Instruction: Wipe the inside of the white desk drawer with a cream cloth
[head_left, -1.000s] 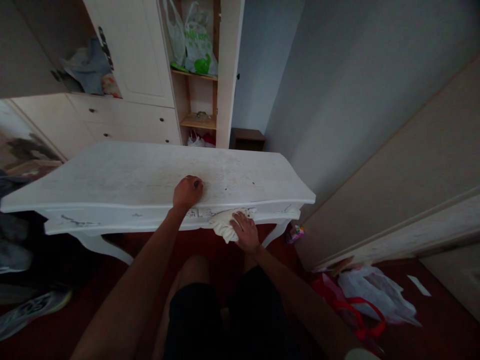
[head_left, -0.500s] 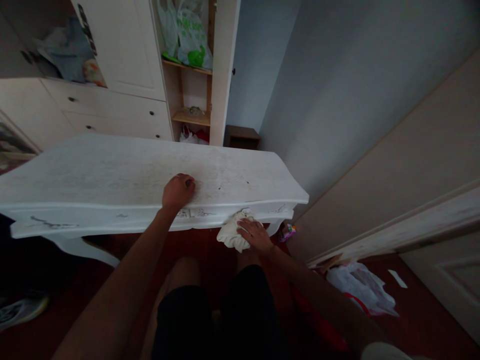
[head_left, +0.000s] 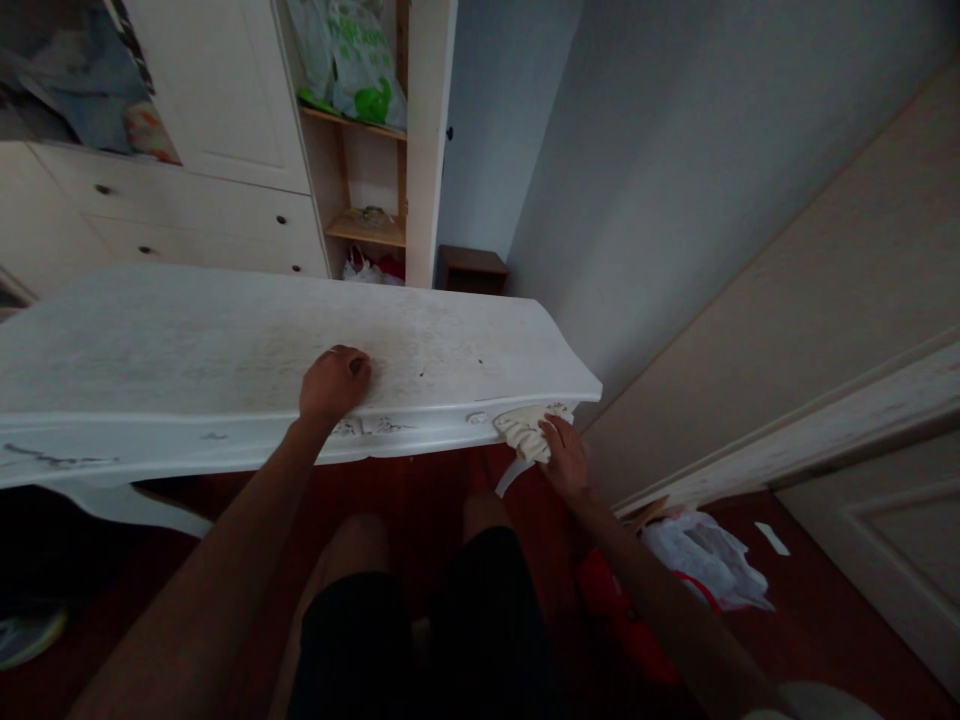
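A white table (head_left: 225, 320) with smudges on its top and carved trim along its front edge stands before me. My left hand (head_left: 334, 385) rests on the top as a closed fist, a dark spot showing in the curl of its fingers; whether it holds anything cannot be made out. Pressed to the right end of the table's front is a crumpled cream cloth (head_left: 523, 430), gripped by my right hand (head_left: 564, 455). A carved knob (head_left: 477, 418) shows on the front just left of the cloth.
White cabinets (head_left: 225, 110) stand behind the table, one with an open door and plastic bags (head_left: 360, 60) on a shelf. A small brown box-like unit (head_left: 472, 270) sits by the grey wall. On the red floor at right lie a plastic bag (head_left: 705, 555) and a red item (head_left: 622, 620).
My right hand has moved the cloth rightward and slightly up along the table's front, uncovering the carved knob. My left fist stays on the tabletop. The view has shifted slightly to the right.
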